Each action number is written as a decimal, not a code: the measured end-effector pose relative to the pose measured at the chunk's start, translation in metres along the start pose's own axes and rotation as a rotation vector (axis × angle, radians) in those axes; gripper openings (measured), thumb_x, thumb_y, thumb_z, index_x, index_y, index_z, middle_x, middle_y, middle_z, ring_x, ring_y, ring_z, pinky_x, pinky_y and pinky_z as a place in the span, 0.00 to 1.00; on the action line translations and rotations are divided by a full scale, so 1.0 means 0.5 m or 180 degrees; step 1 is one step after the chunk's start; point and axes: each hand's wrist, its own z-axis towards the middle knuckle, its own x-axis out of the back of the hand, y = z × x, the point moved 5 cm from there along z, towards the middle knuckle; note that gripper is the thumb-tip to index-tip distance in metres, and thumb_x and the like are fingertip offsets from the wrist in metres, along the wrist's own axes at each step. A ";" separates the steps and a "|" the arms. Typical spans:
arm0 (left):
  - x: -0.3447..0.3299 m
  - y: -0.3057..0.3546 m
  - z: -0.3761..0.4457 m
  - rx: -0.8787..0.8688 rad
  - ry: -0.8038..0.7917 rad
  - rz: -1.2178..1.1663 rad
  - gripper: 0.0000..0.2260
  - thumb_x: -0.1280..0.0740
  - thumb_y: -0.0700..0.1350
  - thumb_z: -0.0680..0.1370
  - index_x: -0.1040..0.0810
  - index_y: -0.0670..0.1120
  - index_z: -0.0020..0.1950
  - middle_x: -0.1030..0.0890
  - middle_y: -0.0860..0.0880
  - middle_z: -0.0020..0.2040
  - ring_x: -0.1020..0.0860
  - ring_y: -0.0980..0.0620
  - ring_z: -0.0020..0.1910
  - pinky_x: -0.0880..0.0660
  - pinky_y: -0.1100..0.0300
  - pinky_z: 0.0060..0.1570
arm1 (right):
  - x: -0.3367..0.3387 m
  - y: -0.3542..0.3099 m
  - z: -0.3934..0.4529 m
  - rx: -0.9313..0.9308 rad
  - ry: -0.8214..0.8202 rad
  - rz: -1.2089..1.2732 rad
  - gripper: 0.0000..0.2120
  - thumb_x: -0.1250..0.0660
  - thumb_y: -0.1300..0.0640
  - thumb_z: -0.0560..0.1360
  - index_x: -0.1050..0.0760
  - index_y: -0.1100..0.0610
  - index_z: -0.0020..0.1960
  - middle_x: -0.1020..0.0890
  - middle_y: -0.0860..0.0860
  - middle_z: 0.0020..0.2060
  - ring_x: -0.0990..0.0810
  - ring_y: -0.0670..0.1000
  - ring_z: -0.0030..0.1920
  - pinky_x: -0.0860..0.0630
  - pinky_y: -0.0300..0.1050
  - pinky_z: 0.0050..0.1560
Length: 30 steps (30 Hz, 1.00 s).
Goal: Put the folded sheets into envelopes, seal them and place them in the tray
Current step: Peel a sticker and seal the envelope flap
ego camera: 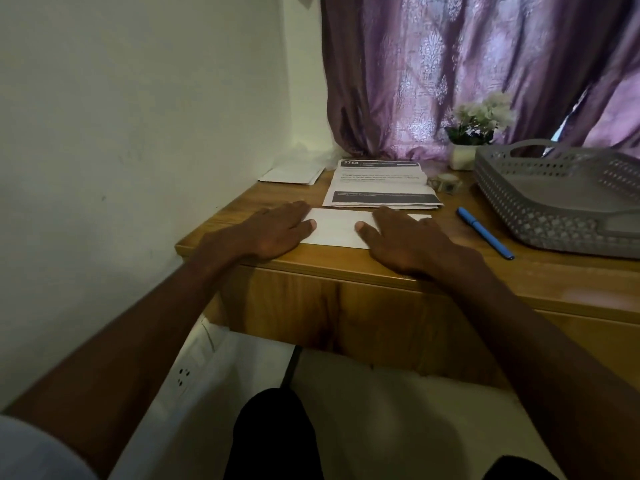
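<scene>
A white envelope (337,229) lies flat near the front edge of the wooden table (346,268). My left hand (273,233) rests flat on its left end with fingers straight. My right hand (407,240) presses flat on its right end, covering that part. Just behind the envelope lies a stack of printed folded sheets (379,183). More white envelopes (292,174) sit at the back left by the wall. The grey perforated tray (540,216) stands at the right and holds nothing that I can see.
A blue pen (485,233) lies between the envelope and the tray. A tape roll (445,183) and a small pot of white flowers (474,133) stand behind, against a purple curtain. A white wall bounds the table on the left.
</scene>
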 end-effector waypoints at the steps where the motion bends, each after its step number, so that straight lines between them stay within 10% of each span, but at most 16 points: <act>1: 0.001 -0.001 -0.001 0.0003 0.0006 0.0003 0.29 0.53 0.60 0.87 0.50 0.50 0.85 0.50 0.51 0.85 0.49 0.51 0.84 0.53 0.52 0.82 | 0.001 0.025 -0.006 -0.0112 0.0011 -0.0003 0.35 0.59 0.33 0.83 0.50 0.50 0.84 0.50 0.49 0.83 0.50 0.52 0.83 0.53 0.61 0.79; 20: 0.037 0.018 -0.014 -0.0223 0.0909 -0.0411 0.21 0.43 0.55 0.86 0.32 0.55 0.79 0.27 0.50 0.77 0.28 0.48 0.73 0.38 0.53 0.74 | 0.046 0.040 -0.018 0.0140 0.1125 0.0261 0.29 0.49 0.37 0.84 0.42 0.47 0.81 0.42 0.47 0.82 0.44 0.51 0.81 0.45 0.63 0.79; 26: 0.057 0.041 0.082 -0.0182 0.1082 -0.0597 0.16 0.39 0.55 0.85 0.21 0.50 0.69 0.18 0.49 0.66 0.21 0.48 0.62 0.30 0.59 0.58 | 0.086 0.072 0.097 0.0051 0.1223 0.0172 0.15 0.35 0.57 0.76 0.20 0.47 0.60 0.17 0.49 0.59 0.21 0.54 0.62 0.27 0.46 0.55; 30: 0.065 0.058 0.174 -0.0018 0.1032 -0.0398 0.16 0.31 0.54 0.81 0.20 0.49 0.67 0.17 0.49 0.63 0.21 0.50 0.55 0.23 0.55 0.55 | 0.104 0.072 0.163 0.0104 0.0966 -0.0073 0.11 0.27 0.51 0.73 0.16 0.46 0.55 0.16 0.49 0.58 0.19 0.53 0.57 0.21 0.48 0.56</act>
